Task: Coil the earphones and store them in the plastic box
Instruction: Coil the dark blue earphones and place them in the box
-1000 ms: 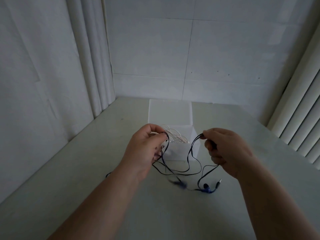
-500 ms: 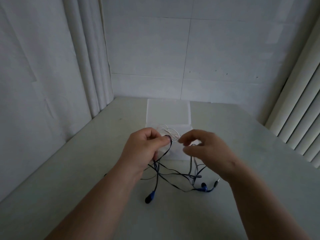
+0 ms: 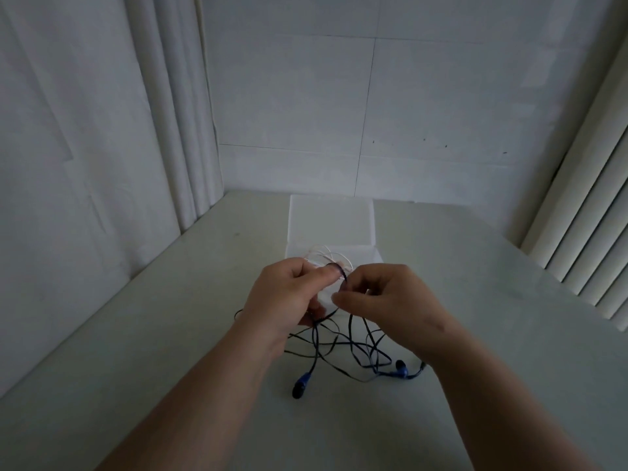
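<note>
Centrally, left hand (image 3: 285, 300), right hand (image 3: 390, 309) pinching earphones (image 3: 300, 385), plastic box (image 3: 331, 226) behind.

Your left hand (image 3: 289, 297) and right hand (image 3: 384, 300) were bare. Your left forearm (image 3: 210, 396) and right forearm (image 3: 503, 402) were bare as well, uncovered from the wrists down to the bottom edge of the view.

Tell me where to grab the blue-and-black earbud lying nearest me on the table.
Pinch the blue-and-black earbud across its narrow blue barrel, coming straight down from above: it lies flat on the pale table, its cord leading away, both sides bare.
</note>
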Demonstrator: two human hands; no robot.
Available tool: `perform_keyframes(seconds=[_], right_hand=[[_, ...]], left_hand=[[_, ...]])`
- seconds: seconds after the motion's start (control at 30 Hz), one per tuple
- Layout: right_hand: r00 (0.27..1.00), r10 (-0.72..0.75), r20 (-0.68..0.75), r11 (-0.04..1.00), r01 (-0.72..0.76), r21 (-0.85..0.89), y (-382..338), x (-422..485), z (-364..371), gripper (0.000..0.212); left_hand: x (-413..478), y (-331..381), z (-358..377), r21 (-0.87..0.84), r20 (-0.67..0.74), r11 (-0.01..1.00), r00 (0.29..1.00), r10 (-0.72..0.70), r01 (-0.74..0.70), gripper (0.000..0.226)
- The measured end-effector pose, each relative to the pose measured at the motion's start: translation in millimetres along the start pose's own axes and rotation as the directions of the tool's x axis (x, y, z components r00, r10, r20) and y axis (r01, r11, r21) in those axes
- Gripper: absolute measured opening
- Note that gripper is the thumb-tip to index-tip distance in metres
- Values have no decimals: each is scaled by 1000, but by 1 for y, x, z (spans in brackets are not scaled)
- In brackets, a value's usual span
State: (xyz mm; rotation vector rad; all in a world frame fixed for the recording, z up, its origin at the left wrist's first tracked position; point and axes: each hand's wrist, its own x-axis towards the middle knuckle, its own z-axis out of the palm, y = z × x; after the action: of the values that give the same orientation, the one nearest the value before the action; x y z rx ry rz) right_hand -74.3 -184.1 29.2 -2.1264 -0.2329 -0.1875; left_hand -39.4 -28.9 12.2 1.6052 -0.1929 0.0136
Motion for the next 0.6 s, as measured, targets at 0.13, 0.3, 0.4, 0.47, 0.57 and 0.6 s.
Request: perform_keyframes(seconds=[0.13, 0.3, 0.4, 0.47, 0.57, 0.6], right_hand=[[994, 106, -34, 962, -94, 258, 2, 0, -9, 17], [983, 184, -23, 896, -158, 414, 2, 3, -16, 17], [974, 207, -89, 920, -162, 358, 7, 5, -16, 19], [971, 201, -128, 949, -161, 272, 10, 6, -16, 19], [974, 170, -149, 979, -149, 143, 15, 7, -16, 16], [975, 166, -148, 980, -147, 131, 16, 8, -16, 15]], left_hand=[[3, -2, -3, 12, -29, 1000, 999, 17, -16, 31], [2, -2, -5, 56, -10, 998, 1000, 8, -8, 34], [3, -2, -5, 68, -15, 997, 999, 33, -32, 33], [4, -2, -6, 30, -4, 999, 1000, 26, -26, 31], [4, -2, -8, 11, 26, 1000, 1000, 5, -5, 29], [4, -1, -10, 13, 45, 1000, 999, 9, -10, 28]])
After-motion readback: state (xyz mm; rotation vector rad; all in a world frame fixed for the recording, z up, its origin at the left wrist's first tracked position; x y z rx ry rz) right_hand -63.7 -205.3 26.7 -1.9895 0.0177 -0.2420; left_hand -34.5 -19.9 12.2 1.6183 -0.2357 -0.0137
